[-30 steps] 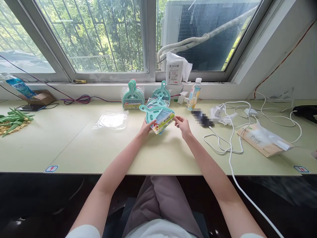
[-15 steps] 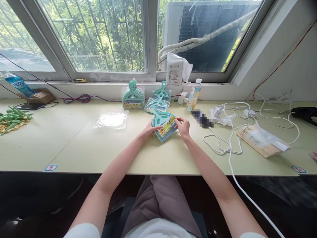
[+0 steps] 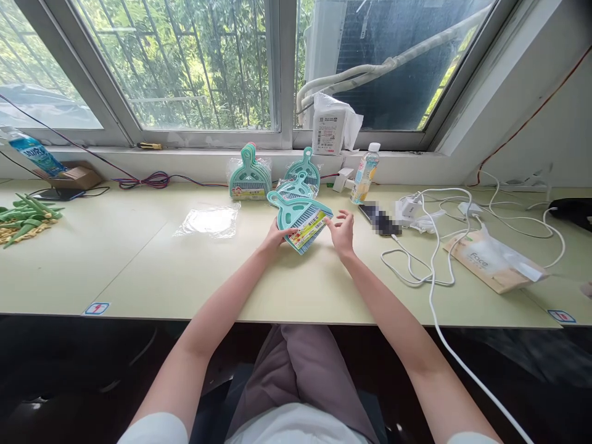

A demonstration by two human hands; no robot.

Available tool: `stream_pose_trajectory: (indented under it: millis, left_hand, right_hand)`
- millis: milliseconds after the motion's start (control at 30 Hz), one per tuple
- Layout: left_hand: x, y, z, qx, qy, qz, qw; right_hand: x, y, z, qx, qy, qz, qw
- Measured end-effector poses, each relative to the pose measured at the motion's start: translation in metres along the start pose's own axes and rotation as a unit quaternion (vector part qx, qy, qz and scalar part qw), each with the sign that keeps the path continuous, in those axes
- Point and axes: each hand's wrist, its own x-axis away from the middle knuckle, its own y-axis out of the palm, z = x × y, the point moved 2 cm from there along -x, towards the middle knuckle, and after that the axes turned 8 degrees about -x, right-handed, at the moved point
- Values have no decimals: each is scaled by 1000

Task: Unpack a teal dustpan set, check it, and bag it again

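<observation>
My left hand grips a mint-green dustpan set by its left edge, the thumb lying over the front. The set is tilted, handle to the upper left, with a blue-bristled brush inside the pan. Across the bristles runs a yellow-green printed label. My right hand is at the label's right end, thumb close to or touching the edge and the other fingers spread apart. Behind the held set stand two more wrapped dustpan sets, and a wrapped stack of dustpans is left of them.
Flat clear plastic bags lie left of my hands. To the right are a drink bottle, a phone, white cables and a tissue pack. Green pods or vegetables lie at far left. A tissue box stands on the sill.
The held dustpan set has turned, its handle swinging left. My right hand's fingers have loosened from the label's edge and spread; my left hand keeps its hold.
</observation>
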Motion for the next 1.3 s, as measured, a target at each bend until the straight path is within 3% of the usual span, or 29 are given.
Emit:
stream_pose_trajectory:
  millis: [67,133,200,267,533,767,1300]
  left_hand:
    - [0,1,1,13,12,22,1000]
    - [1,2,3,23,30,28,999]
    - [2,4,5,28,44,26,998]
    - [4,5,6,25,45,25,998]
    - [1,4,4,16,3,-11,1000]
    - [1,3,4,8,27,-31,999]
    - [-3,-1,3,1,10,-35,999]
  right_hand:
    - [-1,2,2,-82,56,-20,995]
    - [2,8,4,-163,126,-115,972]
    - [9,18,4,-229,169,-234,929]
    - [16,26,4,-267,182,-295,899]
    - [20,28,1,-283,181,-245,910]
    - [19,30,4,-282,189,-244,908]
    - [21,29,4,-307,186,-262,896]
